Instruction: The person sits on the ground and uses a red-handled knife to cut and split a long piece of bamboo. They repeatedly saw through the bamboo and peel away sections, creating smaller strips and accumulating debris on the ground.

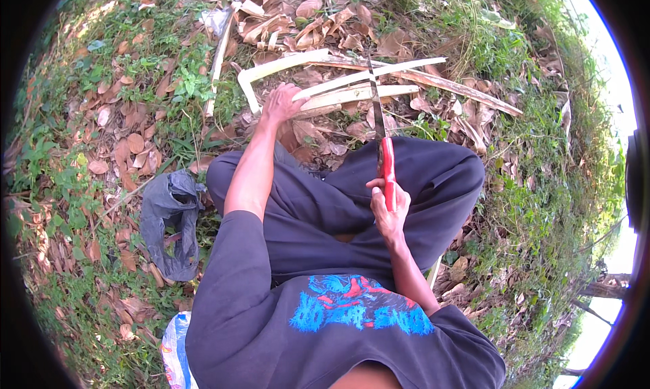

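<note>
My right hand (391, 206) is closed round the red handle of a long, narrow-bladed saw (388, 162); its teeth cannot be made out. The dark blade points away from me and crosses a pale, peeled wooden strip (409, 65). My left hand (281, 104) grips the near-left end of that strip. Just below it lies a second pale strip (365, 93). A bent, pale piece (281, 64) angles round beyond my left hand. Behind them a longer brownish strip (467, 94) slants down to the right.
My crossed legs (325, 199) in dark trousers lie under both arms. A dark plastic bag (169, 230) rests by my left knee, with a white and blue bag (177, 345) nearer me. Another narrow strip (220, 64) stands out at far left, amid dry leaves (311, 30) and grass.
</note>
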Tool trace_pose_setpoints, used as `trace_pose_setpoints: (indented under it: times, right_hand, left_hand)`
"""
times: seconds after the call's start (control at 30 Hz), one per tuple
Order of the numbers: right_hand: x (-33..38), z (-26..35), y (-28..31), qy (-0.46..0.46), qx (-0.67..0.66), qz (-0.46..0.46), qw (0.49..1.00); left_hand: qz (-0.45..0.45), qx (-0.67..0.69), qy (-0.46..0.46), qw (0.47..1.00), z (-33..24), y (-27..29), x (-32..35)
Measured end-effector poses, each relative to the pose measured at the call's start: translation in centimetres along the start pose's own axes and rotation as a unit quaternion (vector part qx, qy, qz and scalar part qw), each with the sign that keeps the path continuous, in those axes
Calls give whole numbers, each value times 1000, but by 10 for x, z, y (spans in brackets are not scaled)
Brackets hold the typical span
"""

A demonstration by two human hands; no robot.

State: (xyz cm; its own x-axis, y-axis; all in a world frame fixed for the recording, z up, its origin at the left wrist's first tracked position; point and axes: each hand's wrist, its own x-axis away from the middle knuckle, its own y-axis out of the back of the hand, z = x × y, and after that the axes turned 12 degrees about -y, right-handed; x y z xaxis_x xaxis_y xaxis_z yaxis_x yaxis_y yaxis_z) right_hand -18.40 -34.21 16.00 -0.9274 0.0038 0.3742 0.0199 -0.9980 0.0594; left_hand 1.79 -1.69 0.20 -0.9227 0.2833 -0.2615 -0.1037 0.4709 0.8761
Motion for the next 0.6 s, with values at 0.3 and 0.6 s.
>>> trace_pose_setpoints:
  times: [0.3, 0.6]
  right_hand:
    - [24, 21, 0, 61, 58, 15, 996]
    - [25, 21, -28, -23, 60, 47, 997]
  left_hand:
    - [83, -34, 48, 995, 3, -15, 1]
    - [98, -46, 16, 994, 44, -52, 9]
